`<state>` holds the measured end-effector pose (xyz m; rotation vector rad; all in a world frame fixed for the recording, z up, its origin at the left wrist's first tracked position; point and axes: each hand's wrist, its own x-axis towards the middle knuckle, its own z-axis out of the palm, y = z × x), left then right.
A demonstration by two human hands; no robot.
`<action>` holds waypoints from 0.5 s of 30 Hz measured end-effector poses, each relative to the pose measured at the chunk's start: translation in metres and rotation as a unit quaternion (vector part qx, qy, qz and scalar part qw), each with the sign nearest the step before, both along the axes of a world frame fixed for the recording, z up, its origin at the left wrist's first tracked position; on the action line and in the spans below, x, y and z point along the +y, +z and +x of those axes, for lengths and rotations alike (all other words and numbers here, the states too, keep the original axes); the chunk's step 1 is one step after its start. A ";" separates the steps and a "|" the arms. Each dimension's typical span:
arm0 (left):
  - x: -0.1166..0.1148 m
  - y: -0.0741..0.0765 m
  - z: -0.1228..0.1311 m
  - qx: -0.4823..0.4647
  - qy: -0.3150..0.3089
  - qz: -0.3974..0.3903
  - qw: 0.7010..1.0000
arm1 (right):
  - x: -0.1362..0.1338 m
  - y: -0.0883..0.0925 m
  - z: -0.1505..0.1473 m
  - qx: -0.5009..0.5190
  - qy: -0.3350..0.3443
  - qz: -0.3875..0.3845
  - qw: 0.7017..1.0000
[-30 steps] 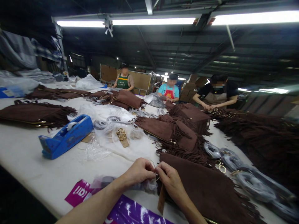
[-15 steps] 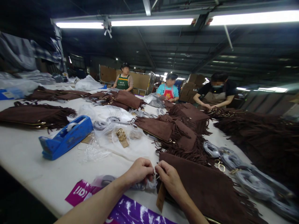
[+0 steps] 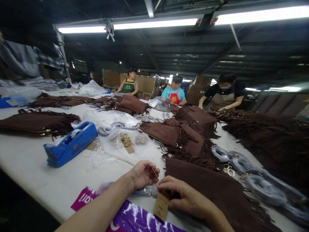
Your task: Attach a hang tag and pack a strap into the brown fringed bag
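Head camera: A worker's two bare hands meet over a crowded tabletop (image 3: pixel 26 154), just beside the near left edge of a dark brown fringed handbag (image 3: pixel 205 187). The left hand (image 3: pixel 146 176) has its fingers loosely curled, holding a thin pale string (image 3: pixel 156 174) at the fingertips. The right hand (image 3: pixel 183 196) bends over the upper end of a printed kraft-paper hang tag (image 3: pixel 161 206), thumb at the tag's edge and a narrow gap between thumb and fingers; whether it truly grips the tag cannot be told. The tag slants in front of a purple printed plastic sheet (image 3: pixel 140 216), overlapping it in view, while a clear plastic packet (image 3: pixel 145 190) lies partly hidden by the left hand. Farther off sit a blue tape dispenser (image 3: pixel 71 143) and a translucent bag of tags (image 3: pixel 126 141); coiled straps in plastic (image 3: pixel 260 190) line the right side, and three co-workers, among them one in a green apron (image 3: pixel 129 86), stand across the way. The string looks the likeliest source of trouble: so fine a strand could slip from the left hand if the curled fingers relax, or pull into a knot if the two hands draw apart unevenly. A hard press of the right thumb could crease the tag, and a trailing loop could catch on the loose plastic close by.
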<state>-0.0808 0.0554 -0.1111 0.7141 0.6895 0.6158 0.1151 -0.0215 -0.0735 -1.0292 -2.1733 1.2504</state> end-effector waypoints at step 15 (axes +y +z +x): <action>-0.005 0.006 0.006 -0.024 0.078 0.028 0.996 | 0.019 -0.037 -0.011 -0.013 -0.219 0.103 0.970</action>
